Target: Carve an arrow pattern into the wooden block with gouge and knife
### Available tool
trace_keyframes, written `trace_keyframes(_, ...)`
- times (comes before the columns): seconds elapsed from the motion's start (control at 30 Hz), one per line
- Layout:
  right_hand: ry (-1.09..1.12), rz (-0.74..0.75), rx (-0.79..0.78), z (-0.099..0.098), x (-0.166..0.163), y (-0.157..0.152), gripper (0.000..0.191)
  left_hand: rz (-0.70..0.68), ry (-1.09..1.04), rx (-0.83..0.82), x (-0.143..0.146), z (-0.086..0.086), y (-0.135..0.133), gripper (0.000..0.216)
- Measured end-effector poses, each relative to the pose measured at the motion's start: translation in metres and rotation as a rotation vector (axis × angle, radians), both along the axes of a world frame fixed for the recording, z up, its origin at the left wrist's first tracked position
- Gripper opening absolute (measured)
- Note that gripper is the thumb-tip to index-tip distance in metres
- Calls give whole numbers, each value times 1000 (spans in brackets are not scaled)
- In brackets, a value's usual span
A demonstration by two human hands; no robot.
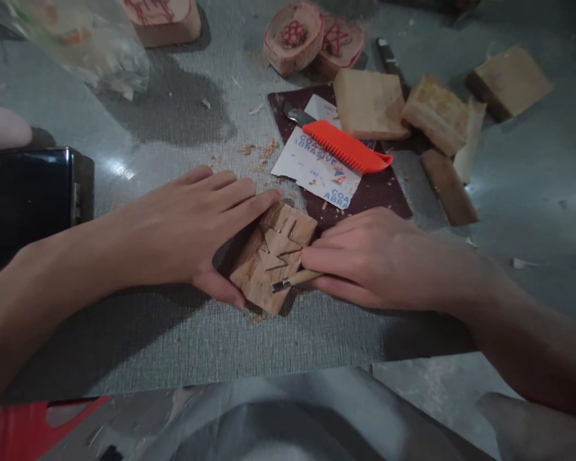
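Observation:
A small wooden block [273, 256] with a star shape carved into its top lies on the grey mat [173, 333]. My left hand [192, 234] lies over the block's left side, fingers along its far edge and thumb at its near corner, holding it. My right hand [369, 259] grips a thin carving tool [292, 280] with a wooden handle. Its metal tip rests on the block's near right edge.
Sandpaper sheets [317, 169] and a red-handled knife [345, 146] lie just beyond the block. Several wood blocks [369, 102] and marked wood slices [292, 35] sit farther back. A black box [31, 195] stands at left, a plastic bag [86, 45] at far left. Wood shavings are scattered about.

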State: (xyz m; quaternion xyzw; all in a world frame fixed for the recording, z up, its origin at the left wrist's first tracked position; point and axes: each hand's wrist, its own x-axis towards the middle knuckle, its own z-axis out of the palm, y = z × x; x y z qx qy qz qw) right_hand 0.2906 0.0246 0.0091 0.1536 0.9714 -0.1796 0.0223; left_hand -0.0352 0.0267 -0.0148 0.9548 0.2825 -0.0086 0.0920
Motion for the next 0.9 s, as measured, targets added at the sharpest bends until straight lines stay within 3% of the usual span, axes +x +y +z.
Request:
trace_keyframes(0.3, 47, 5, 16, 1, 3, 0, 39, 7, 22, -2, 1, 3, -1, 144)
trace_keyframes(0.4, 44, -31, 40, 4, 6, 2, 48, -2, 67, 46, 4, 9, -4, 132)
trace_keyframes(0.7, 48, -29, 46, 7, 2, -2, 46, 12, 67, 17, 4, 11, -6, 121)
trace_keyframes(0.9, 79, -11, 60, 6, -4, -12, 37, 43, 14, -47, 9, 12, -4, 131)
